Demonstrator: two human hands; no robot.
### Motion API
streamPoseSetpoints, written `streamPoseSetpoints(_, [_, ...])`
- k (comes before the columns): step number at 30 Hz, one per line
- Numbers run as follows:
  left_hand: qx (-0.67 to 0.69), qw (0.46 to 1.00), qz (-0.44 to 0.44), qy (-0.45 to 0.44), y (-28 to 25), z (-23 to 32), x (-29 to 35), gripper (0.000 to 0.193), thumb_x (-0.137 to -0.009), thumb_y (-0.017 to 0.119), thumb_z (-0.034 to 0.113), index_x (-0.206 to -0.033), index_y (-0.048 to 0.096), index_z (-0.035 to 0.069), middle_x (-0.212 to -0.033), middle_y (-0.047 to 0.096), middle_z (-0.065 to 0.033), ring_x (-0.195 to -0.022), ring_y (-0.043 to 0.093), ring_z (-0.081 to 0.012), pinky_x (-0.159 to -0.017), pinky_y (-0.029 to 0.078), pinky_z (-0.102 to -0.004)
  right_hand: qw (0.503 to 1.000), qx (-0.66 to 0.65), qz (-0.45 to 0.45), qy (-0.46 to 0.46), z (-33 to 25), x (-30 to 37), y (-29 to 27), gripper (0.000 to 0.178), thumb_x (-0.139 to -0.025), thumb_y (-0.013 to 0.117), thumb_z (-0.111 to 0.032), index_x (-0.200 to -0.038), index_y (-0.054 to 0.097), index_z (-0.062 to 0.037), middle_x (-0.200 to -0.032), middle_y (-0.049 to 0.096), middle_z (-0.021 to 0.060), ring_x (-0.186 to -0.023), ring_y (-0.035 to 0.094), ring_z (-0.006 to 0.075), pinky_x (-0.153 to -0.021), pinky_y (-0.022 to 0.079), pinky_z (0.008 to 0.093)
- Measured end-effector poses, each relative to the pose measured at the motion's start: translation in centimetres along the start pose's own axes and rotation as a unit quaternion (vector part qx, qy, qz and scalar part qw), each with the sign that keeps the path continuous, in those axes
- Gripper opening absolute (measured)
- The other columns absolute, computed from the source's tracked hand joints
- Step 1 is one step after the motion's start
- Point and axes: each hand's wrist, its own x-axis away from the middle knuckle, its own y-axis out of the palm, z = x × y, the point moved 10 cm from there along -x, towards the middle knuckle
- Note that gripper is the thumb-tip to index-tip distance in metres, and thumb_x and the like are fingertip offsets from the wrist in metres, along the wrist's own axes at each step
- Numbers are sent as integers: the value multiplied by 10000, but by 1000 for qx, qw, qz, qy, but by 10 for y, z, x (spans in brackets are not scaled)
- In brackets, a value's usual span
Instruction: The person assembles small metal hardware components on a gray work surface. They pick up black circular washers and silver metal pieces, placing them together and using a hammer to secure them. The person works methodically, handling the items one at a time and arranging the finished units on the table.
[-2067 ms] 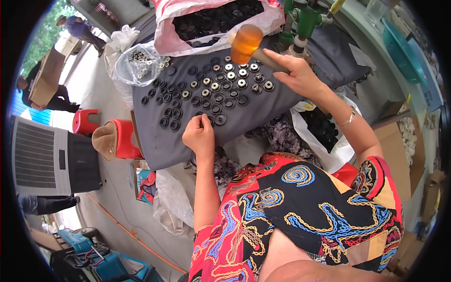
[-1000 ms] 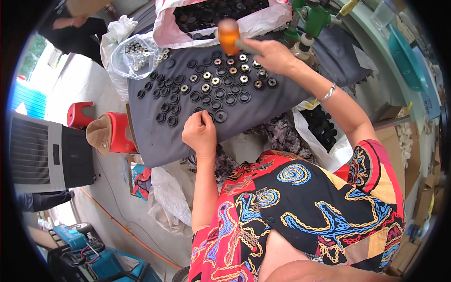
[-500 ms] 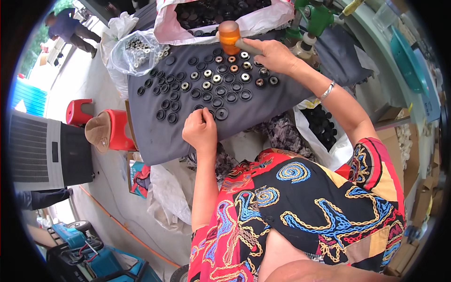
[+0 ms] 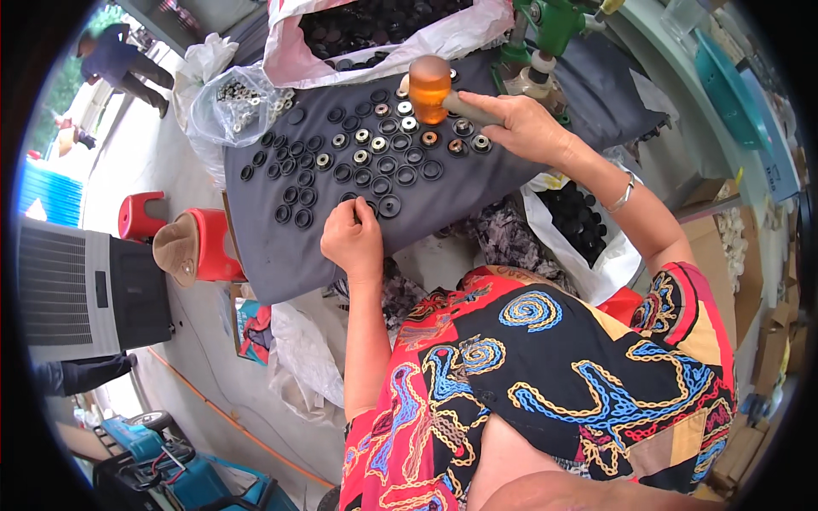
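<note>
Several black rings (image 4: 358, 175), some with metal centres, lie in rows on a dark grey cloth (image 4: 281, 255) over a table. My right hand (image 4: 524, 128) grips the handle of an orange-headed mallet (image 4: 429, 81), whose head is just above the far rows of rings. My left hand (image 4: 351, 238) rests loosely curled at the cloth's near edge, fingertips touching a black ring.
A pink-white bag (image 4: 375, 25) of black parts lies at the back, a clear bag of metal washers (image 4: 234, 102) at the left. A green press (image 4: 541, 34) stands far right. Another bag of black parts (image 4: 579, 226) hangs near my right arm. Red stools (image 4: 204, 243) and a hat sit left.
The mallet has swung between the far edge of the cloth and the rows of rings, and now sits a little lower over them. My left hand has stayed in place.
</note>
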Motion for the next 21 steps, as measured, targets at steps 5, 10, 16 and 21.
streamPoseSetpoints(5, [-13, 1000, 2, -4, 0, 2, -2, 128, -814, 703, 140, -725, 661, 57, -661, 645, -79, -555, 604, -255, -533, 455, -363, 997, -1, 71, -5, 2, 6, -35, 633, -803, 636, -112, -1412, 474, -167, -906, 655, 215, -845, 649, 372, -775, 518, 452])
streamPoseSetpoints(10, [-13, 1000, 0, 3, -3, 4, 0, 123, -814, 703, 140, -731, 662, 59, -661, 642, -84, -555, 602, -259, -531, 453, -361, 999, 2, 12, 36, 18, 18, -6, 620, -797, 644, -97, -1396, 494, -155, -961, 668, 204, -875, 657, 365, -795, 522, 441])
streamPoseSetpoints(16, [-13, 1000, 2, 6, 1, 3, 0, 126, -819, 698, 132, -728, 660, 54, -656, 641, -83, -556, 604, -260, -528, 451, -359, 994, -78, 67, 21, 18, 26, -30, 627, -798, 651, -72, -1401, 490, -136, -1056, 668, 198, -915, 658, 350, -822, 520, 412])
streamPoseSetpoints(21, [-7, 1000, 6, 4, 0, 4, -1, 147, -798, 700, 119, -683, 615, 84, -628, 613, -59, -583, 602, -271, -517, 446, -398, 997, 44, -41, 53, 17, 47, -12, 685, -809, 660, -58, -1446, 446, -188, -918, 631, 179, -810, 636, 348, -763, 508, 413])
